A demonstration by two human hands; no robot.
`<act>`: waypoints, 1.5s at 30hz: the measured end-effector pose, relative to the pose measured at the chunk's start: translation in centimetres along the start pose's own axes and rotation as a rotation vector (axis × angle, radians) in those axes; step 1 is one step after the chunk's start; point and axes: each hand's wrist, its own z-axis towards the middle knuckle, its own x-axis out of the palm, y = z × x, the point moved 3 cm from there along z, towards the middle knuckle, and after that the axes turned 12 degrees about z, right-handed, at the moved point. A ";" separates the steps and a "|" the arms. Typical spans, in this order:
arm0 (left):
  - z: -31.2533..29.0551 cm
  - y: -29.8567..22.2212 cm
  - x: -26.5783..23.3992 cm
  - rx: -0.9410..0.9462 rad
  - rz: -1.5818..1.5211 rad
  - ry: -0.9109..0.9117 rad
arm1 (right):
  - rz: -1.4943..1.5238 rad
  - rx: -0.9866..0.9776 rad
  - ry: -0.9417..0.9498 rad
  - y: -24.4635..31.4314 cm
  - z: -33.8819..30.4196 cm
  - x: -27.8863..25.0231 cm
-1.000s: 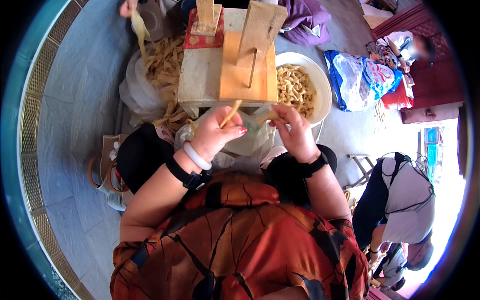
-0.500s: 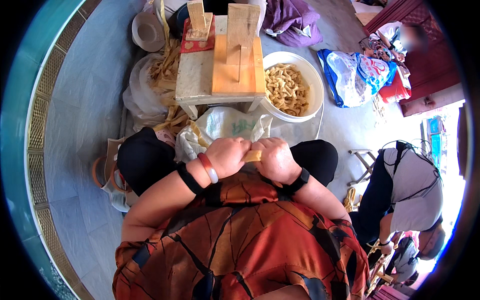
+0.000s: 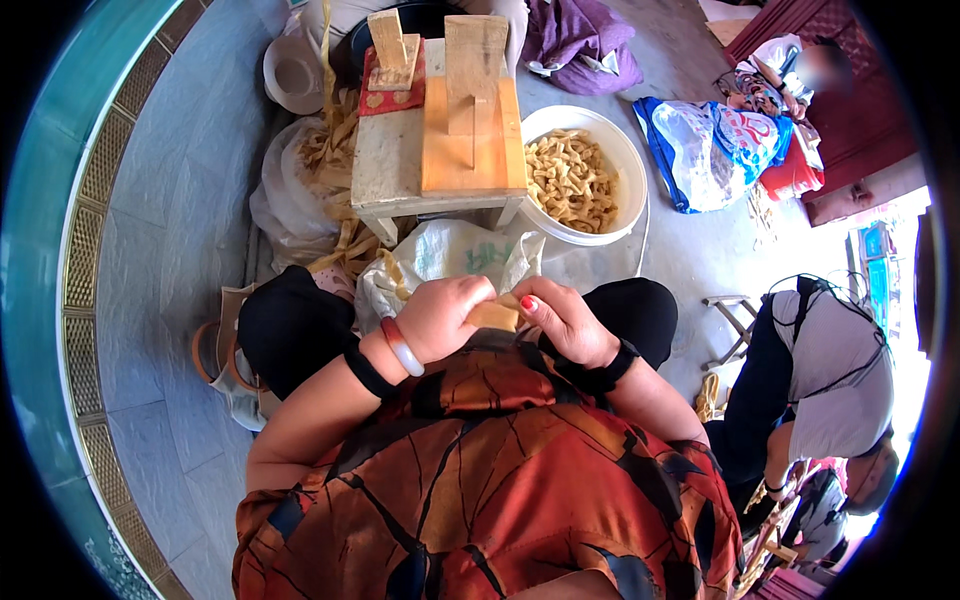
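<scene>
My left hand [image 3: 447, 316] and my right hand [image 3: 560, 318] are held together close to my body, both gripping one tan strip [image 3: 495, 315] between them. The strip is mostly hidden by the fingers. Just beyond the hands lies a white woven sack [image 3: 455, 255] on my lap. A low wooden stool [image 3: 388, 170] stands in front of me with an orange wooden jig [image 3: 470, 150] on top. Beside it on the right a white bucket [image 3: 620, 150] holds many tan folded pieces [image 3: 568, 180].
Loose tan strips [image 3: 335, 150] spill from a white bag [image 3: 285, 205] left of the stool. A blue and white bag [image 3: 705, 150] lies on the grey floor at right. Another person [image 3: 825, 370] bends over at the right edge near a small stool [image 3: 733, 325].
My hands have drawn back from the stool toward my body and closed together on the strip. The view has tilted down a little.
</scene>
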 end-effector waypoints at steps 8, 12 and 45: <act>-1.3 0.4 2.8 0.038 -0.511 0.212 | 0.705 0.329 0.343 -0.3 1.1 1.9; -1.6 1.7 2.8 -0.061 -0.533 0.297 | 0.558 0.322 0.299 0.0 1.1 0.4; -4.1 8.9 4.3 -0.474 -0.822 0.341 | -0.932 -0.528 -0.040 -1.2 4.3 -0.5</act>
